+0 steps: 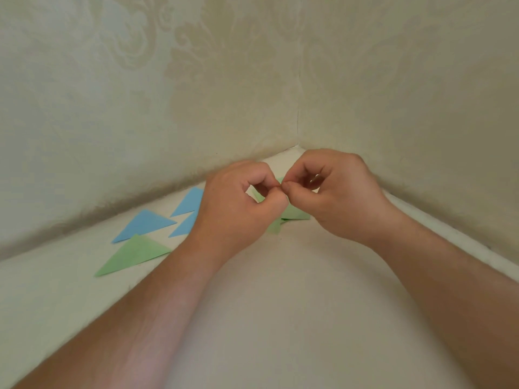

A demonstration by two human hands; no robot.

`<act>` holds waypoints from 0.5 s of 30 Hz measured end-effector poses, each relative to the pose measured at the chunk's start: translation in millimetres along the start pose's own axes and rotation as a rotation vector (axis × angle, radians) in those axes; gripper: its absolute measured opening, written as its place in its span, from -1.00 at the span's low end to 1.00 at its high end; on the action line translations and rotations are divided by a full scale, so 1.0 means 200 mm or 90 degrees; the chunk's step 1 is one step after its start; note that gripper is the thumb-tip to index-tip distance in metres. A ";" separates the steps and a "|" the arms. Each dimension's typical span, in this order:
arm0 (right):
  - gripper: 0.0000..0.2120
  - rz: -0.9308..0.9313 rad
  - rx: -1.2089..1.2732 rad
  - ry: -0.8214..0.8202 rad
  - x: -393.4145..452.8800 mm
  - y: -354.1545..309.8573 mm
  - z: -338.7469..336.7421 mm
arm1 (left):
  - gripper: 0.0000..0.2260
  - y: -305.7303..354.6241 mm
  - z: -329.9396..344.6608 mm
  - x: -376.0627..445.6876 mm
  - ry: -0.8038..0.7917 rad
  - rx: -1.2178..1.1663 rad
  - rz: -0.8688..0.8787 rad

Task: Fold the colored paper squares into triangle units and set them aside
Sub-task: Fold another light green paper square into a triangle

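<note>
My left hand (241, 203) and my right hand (334, 192) meet fingertip to fingertip above the white surface, near the corner of the walls. Both pinch a light green paper (295, 213), most of it hidden behind the fingers. A second bit of green paper (275, 228) shows just below my left hand; whether it is the same sheet is unclear. To the left lie folded triangles: a green one (132, 255) nearest me and three blue ones (144, 224) (188, 202) (184, 227) behind it.
The white surface (266, 290) ends at two patterned cream walls (168, 94) that meet in a corner (298, 144) right behind my hands. Both forearms stretch across the near part of the surface.
</note>
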State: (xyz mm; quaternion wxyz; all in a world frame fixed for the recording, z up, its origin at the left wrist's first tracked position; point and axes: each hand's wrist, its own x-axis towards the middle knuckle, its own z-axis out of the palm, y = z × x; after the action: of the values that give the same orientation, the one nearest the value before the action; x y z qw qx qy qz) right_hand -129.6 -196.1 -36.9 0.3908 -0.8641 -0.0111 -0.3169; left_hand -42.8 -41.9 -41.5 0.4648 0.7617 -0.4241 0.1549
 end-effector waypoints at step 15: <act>-0.80 -0.012 0.021 0.066 0.02 0.00 -0.02 | -0.89 0.01 -0.03 0.00 -0.003 -0.008 -0.095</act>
State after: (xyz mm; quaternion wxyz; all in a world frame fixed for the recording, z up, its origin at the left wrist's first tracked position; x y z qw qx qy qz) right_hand -128.9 -199.5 -31.8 0.4021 -0.8398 -0.0043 -0.3648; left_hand -44.0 -36.8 -36.8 0.4789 0.7887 -0.3679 0.1154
